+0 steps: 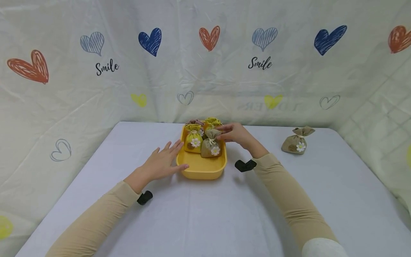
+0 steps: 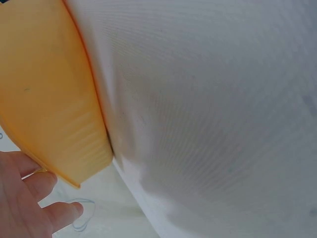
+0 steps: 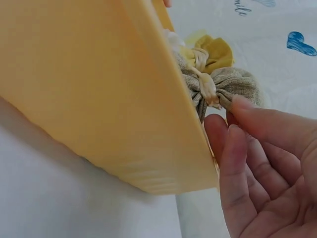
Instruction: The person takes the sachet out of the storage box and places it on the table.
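A yellow tray holds several small drawstring sachets. My right hand is at its right side, and in the right wrist view the thumb and fingers pinch the gathered top of a grey-brown sachet. That sachet, with a white daisy on its front, stands upright in the tray. Beside it is a yellow sachet with a daisy; another yellow one and a mauve one stand behind, partly hidden. My left hand has its fingers spread and fairly straight at the tray's left rim.
Another grey-brown sachet with a daisy sits apart on the right of the white-covered table. Behind the table hangs a pale curtain printed with hearts. Black wrist-worn pieces show below both sleeves.
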Demonstrator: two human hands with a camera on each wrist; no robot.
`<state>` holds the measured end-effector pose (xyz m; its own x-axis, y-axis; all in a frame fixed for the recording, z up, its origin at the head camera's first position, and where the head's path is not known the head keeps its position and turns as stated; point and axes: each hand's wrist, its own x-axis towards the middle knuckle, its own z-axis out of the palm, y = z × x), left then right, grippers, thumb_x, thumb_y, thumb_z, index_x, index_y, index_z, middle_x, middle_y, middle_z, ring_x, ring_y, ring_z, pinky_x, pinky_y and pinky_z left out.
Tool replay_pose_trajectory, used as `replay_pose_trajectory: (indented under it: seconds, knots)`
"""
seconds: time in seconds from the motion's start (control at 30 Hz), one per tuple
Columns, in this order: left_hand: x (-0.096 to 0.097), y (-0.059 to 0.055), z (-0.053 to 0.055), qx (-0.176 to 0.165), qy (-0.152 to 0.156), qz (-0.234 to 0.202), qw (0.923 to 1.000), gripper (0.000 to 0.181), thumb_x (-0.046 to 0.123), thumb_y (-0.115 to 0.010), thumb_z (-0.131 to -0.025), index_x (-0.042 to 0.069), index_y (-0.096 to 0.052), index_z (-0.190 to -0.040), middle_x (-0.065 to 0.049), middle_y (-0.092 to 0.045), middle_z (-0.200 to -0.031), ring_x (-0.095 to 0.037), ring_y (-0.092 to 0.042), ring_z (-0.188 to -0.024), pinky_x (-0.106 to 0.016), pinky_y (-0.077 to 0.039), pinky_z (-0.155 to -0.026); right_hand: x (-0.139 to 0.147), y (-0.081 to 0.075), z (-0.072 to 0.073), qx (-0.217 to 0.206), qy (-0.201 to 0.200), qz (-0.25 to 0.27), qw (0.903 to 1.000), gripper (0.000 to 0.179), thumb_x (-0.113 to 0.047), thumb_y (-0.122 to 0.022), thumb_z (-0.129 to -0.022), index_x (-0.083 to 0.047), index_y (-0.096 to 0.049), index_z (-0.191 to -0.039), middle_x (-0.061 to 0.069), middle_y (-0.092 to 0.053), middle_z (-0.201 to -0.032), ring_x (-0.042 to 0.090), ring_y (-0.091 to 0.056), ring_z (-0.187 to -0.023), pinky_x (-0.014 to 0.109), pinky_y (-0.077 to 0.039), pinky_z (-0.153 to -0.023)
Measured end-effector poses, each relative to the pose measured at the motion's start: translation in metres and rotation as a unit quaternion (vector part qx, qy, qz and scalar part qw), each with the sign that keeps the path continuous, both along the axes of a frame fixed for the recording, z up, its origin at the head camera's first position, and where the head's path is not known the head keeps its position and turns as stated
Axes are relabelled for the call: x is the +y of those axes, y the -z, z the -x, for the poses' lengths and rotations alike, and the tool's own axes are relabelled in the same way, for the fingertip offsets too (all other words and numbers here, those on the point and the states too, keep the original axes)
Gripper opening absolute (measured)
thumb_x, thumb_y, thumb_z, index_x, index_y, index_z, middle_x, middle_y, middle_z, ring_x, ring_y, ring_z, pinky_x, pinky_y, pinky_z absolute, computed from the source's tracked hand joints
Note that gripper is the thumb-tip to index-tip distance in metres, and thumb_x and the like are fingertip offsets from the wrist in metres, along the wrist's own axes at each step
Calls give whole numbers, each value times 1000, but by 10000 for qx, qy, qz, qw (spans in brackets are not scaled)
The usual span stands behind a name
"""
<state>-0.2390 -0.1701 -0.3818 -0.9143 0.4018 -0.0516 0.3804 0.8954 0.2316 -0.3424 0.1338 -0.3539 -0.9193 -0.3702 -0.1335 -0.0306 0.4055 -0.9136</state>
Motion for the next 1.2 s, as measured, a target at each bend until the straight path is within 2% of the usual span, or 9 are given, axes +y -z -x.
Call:
replay_pose_trajectory:
  seconds: [0.1,0.17,0.23,0.4,0.63,0.87,1.2]
  knots:
    - [0,0,0,-11,-10,8,10000,97,70,-51,-97,11,-16,-166,-6,-10,-172,-40,-11,-155,-71,-14,-116,-2,2,0,-229,263,136,9993,46,-11,-73,-96,2,-62,-139,18,-66,-131,25,-66,-115,39,-53,-100]
    - [0,0,0,-25,-17,0,10000,96,69,-51,-97,11,-16,-166,-6,-10,-172,-40,-10,-155,-71,-14,-116,-3,3,-1,-239,392,203,9987,41,-11,-73,-97,4,-64,-134,18,-68,-128,24,-67,-114,39,-53,-100]
    - [1,-1,0,-38,-23,-20,10000,96,68,-51,-98,12,-16,-166,-6,-10,-172,-41,-10,-155,-71,-13,-116,-4,5,-2,-86,415,207,9989,35,-13,-73,-97,4,-66,-128,16,-70,-122,24,-67,-111,39,-53,-99]
    - [1,-1,-1,-57,-22,-59,10000,95,67,-53,-98,12,-16,-166,-6,-10,-172,-41,-10,-155,-71,-12,-116,-4,10,-5,651,168,186,9976,25,-15,-72,-98,3,-67,-115,14,-72,-111,26,-68,-104,43,-56,-94]
    - [0,-1,-2,-29,-20,-42,10000,96,68,-52,-98,12,-15,-166,-6,-10,-172,-41,-11,-155,-71,-13,-116,-7,11,-9,1298,-11,418,9907,22,-11,-69,-100,4,-69,-115,14,-72,-108,31,-69,-103,37,-60,-84]
    - [1,-1,-2,-24,14,-67,10000,97,70,-51,-97,12,-16,-166,-5,-10,-172,-40,-10,-155,-71,-13,-116,-12,7,-16,1471,264,807,9855,24,-8,-67,-100,7,-68,-118,16,-73,-110,31,-70,-104,39,-58,-89]
    - [0,-2,-1,-79,13,-27,10000,99,73,-48,-96,12,-15,-166,-5,-10,-172,-40,-10,-155,-71,-13,-116,-7,0,-14,1647,471,1464,9743,27,-7,-63,-102,11,-64,-123,19,-71,-112,13,-72,-94,38,-59,-85]
